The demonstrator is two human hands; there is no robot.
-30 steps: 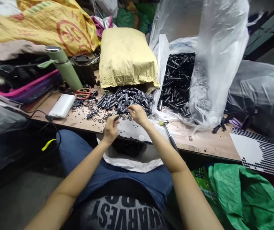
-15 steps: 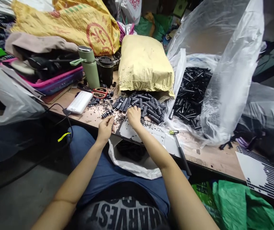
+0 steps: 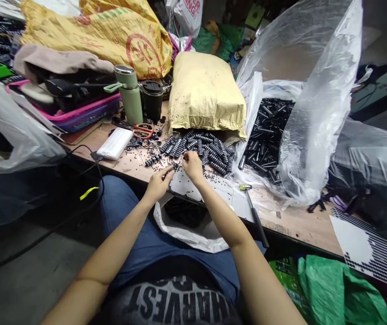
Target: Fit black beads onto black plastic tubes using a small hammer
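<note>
Took the yellow package as datum. Logged well left of the package a pink-rimmed basket; then, closer to the package, a white slab-like device, a green flask, red-handled scissors and a black lidded cup — probably parked there to stay out of the hands' way.

Found the left hand in front of the package, toward the package's left side, fingers bent around a small dark piece (mostly covered, so not identified), apparently pinched for fine control. Found the right hand in front of the package, fingers curled, just beside the ringed rods; cannot tell whether grasping anything. Recorded the rods heaped at the package's front edge, with tiny dark bits strewn nearer the person, likely for short reach.

Noted right of the package black tubes in a clear bag, presumably against spilling; in front of the bag, a hammer, handle overhanging the table, perhaps for quick pickup.

Counted: one basket, one device, one flask, one pair of scissors, one cup, two hands, one bag, one hammer. Could not count rods, bits or tubes — too many overlapping.
</note>
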